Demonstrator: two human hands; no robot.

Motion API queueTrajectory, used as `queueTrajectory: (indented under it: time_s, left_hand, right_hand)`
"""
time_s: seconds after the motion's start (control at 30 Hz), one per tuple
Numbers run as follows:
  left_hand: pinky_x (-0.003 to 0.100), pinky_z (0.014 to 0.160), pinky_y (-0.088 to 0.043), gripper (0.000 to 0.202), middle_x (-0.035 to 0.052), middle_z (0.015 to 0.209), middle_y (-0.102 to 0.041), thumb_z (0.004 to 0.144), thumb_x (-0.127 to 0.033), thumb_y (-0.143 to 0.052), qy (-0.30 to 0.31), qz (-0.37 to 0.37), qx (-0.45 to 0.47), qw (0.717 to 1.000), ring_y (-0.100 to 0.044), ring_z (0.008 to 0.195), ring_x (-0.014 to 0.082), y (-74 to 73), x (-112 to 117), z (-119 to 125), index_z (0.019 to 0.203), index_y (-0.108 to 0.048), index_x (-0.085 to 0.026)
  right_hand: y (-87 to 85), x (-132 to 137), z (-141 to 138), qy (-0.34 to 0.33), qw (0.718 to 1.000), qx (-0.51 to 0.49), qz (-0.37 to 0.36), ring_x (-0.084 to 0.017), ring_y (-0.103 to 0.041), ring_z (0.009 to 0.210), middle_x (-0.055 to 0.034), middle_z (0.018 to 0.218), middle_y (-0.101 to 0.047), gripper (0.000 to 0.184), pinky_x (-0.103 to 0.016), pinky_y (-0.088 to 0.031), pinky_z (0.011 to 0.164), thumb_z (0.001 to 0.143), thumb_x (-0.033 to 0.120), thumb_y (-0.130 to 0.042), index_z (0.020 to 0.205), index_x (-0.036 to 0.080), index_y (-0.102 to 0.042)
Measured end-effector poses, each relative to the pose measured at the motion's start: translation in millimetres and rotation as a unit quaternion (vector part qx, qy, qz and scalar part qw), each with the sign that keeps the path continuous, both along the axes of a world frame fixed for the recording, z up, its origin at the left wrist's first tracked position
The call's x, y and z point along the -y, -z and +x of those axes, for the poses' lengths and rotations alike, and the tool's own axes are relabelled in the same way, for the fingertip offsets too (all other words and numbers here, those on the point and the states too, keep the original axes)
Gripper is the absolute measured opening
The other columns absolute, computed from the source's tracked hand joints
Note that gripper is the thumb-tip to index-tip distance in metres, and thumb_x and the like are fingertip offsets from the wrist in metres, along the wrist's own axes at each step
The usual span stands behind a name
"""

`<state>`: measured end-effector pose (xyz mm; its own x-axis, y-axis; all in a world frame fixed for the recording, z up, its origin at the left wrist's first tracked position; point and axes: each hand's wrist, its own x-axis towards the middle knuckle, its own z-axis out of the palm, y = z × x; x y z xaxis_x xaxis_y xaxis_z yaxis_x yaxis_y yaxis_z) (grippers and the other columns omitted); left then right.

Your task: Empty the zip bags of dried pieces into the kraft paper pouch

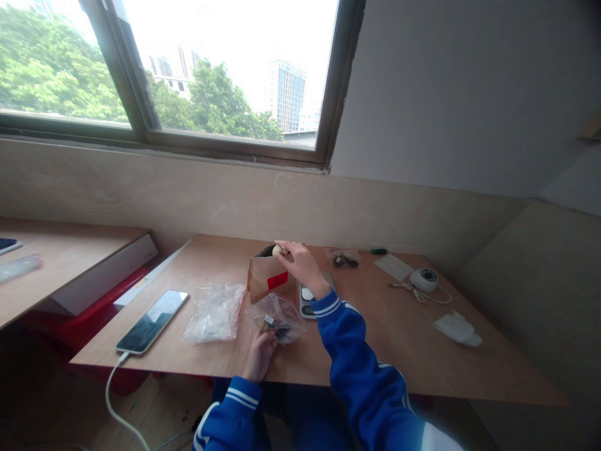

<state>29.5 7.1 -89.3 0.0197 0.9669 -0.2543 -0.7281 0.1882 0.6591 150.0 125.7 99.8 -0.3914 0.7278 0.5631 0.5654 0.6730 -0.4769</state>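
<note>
Right hand (pixel 300 262): Seen from my remote post, it hangs at the mouth of the box (pixel 260 279), forearm slanting in from the right, thumb and fingertips seemingly pinching a pale piece (pixel 277 250).
Pale piece: At the box's upper edge, just under my right fingertips; it looks round, so I read no long axis, and the fingers hide much of it.
Box: Standing on the surface (pixel 375 351), its dark mouth upward and running left to right, a red label (pixel 277 280) facing me. Whether my right fingers touch the rim, I cannot tell.
Left hand (pixel 263 352): Low and close to me, fingers closed on the near edge of the cable bag (pixel 292 310).
Cable bag: Between my left fingers and the box's front; the dark cables (pixel 282 332) inside slant from far left to near right.
Nearer hand: My right to the box's mouth, my left to the cable bag.
Flanks: A clear bag (pixel 213 316) lies left of the box; a pale device (pixel 307 310) sits to its right, partly behind my right wrist.
</note>
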Motion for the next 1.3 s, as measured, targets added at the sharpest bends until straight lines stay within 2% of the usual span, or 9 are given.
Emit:
queueTrajectory:
  time_s: [0.07, 0.23, 0.37, 0.5, 0.67, 0.83, 0.97, 1.1, 1.3]
  left_hand:
    - [0.032, 0.087, -0.047, 0.038, 0.0040, 0.100, -0.070, 0.063, -0.021, -0.072, -0.002, -0.002, -0.003, 1.000, -0.063, 0.098, 0.0214, -1.6, 0, 0, 0.101, -0.066, -0.022]
    - [0.034, 0.086, -0.048, 0.037, 0.0044, 0.097, -0.071, 0.063, -0.021, -0.072, -0.002, -0.003, -0.007, 1.000, -0.064, 0.098, 0.0232, -2.8, 0, 0, 0.099, -0.066, -0.021]
    - [0.034, 0.086, -0.048, 0.037, 0.0050, 0.098, -0.071, 0.062, -0.022, -0.072, -0.006, 0.002, -0.007, 1.000, -0.064, 0.097, 0.0230, -1.4, 0, 0, 0.098, -0.066, -0.021]
    - [0.036, 0.091, -0.047, 0.041, 0.0056, 0.107, -0.070, 0.065, -0.023, -0.070, 0.002, 0.016, 0.001, 1.000, -0.062, 0.104, 0.0234, -2.1, 0, 1, 0.105, -0.065, -0.022]
    - [0.036, 0.091, -0.046, 0.042, 0.0078, 0.112, -0.069, 0.072, -0.030, -0.068, 0.004, 0.016, 0.032, 0.999, -0.062, 0.104, 0.0238, -4.8, 0, 0, 0.112, -0.063, -0.020]
    - [0.041, 0.094, -0.045, 0.039, 0.0101, 0.106, -0.070, 0.074, -0.045, -0.065, 0.011, 0.015, 0.036, 0.999, -0.062, 0.104, 0.0276, -3.5, -1, 0, 0.102, -0.067, -0.017]
    - [0.040, 0.092, -0.047, 0.043, 0.0112, 0.109, -0.069, 0.077, -0.046, -0.064, 0.020, 0.014, 0.013, 1.000, -0.062, 0.104, 0.0272, -5.0, -1, 2, 0.109, -0.066, -0.018]
    - [0.036, 0.085, -0.050, 0.039, 0.0101, 0.101, -0.071, 0.072, -0.041, -0.072, 0.012, 0.018, -0.017, 1.000, -0.066, 0.096, 0.0246, -1.3, -2, 2, 0.102, -0.068, -0.018]
    - [0.033, 0.083, -0.049, 0.037, 0.0097, 0.096, -0.072, 0.067, -0.038, -0.078, 0.007, 0.029, -0.023, 0.999, -0.066, 0.092, 0.0227, 13.6, -5, 2, 0.095, -0.070, -0.015]
  right_hand:
    - [-0.9, 1, -1, 0.009, 1.000, 0.012, -0.004, -0.021, -0.059, 0.099, -0.0091, 0.104, -0.067, 0.033, -0.037, -0.040, 0.094, 0.094, 0.036, -0.045, 0.120, 0.020, -0.059]
    - [5.9, 6, -4, 0.039, 0.999, -0.002, -0.016, -0.025, -0.059, 0.098, -0.0100, 0.093, -0.068, 0.055, -0.043, -0.036, 0.097, 0.093, 0.046, -0.046, 0.138, 0.015, -0.038]
    - [8.3, 11, -4, 0.026, 0.999, 0.026, 0.019, -0.024, -0.056, 0.103, -0.0100, 0.102, -0.067, 0.029, -0.042, -0.033, 0.099, 0.095, 0.037, -0.043, 0.112, 0.018, -0.058]
    - [6.0, 24, 1, 0.009, 0.996, -0.082, 0.033, -0.022, -0.053, 0.108, -0.0085, 0.111, -0.063, 0.024, -0.039, -0.036, 0.099, 0.093, 0.024, -0.041, 0.105, 0.020, -0.061]
    - [21.5, 45, 17, -0.017, 0.976, -0.196, -0.095, -0.017, -0.060, 0.082, -0.0031, 0.084, -0.064, 0.025, -0.029, -0.047, 0.076, 0.082, 0.012, -0.038, 0.083, 0.019, -0.063]
    - [56.4, 50, 32, -0.106, 0.945, -0.028, -0.307, -0.016, -0.062, 0.072, -0.0008, 0.076, -0.067, 0.027, -0.026, -0.046, 0.067, 0.078, 0.009, -0.040, 0.075, 0.019, -0.065]
    - [78.0, 47, 29, -0.098, 0.941, -0.008, -0.324, -0.018, -0.063, 0.077, -0.0020, 0.082, -0.070, 0.020, -0.027, -0.048, 0.070, 0.079, 0.012, -0.048, 0.084, 0.019, -0.066]
    - [88.1, 48, 20, -0.156, 0.929, -0.049, -0.332, -0.020, -0.065, 0.087, -0.0037, 0.098, -0.071, 0.028, -0.029, -0.050, 0.076, 0.077, 0.022, -0.061, 0.104, 0.020, -0.066]
    - [95.7, 50, 21, -0.175, 0.916, -0.040, -0.360, -0.022, -0.066, 0.081, -0.0034, 0.089, -0.071, 0.036, -0.030, -0.052, 0.073, 0.071, 0.030, -0.072, 0.105, 0.021, -0.069]
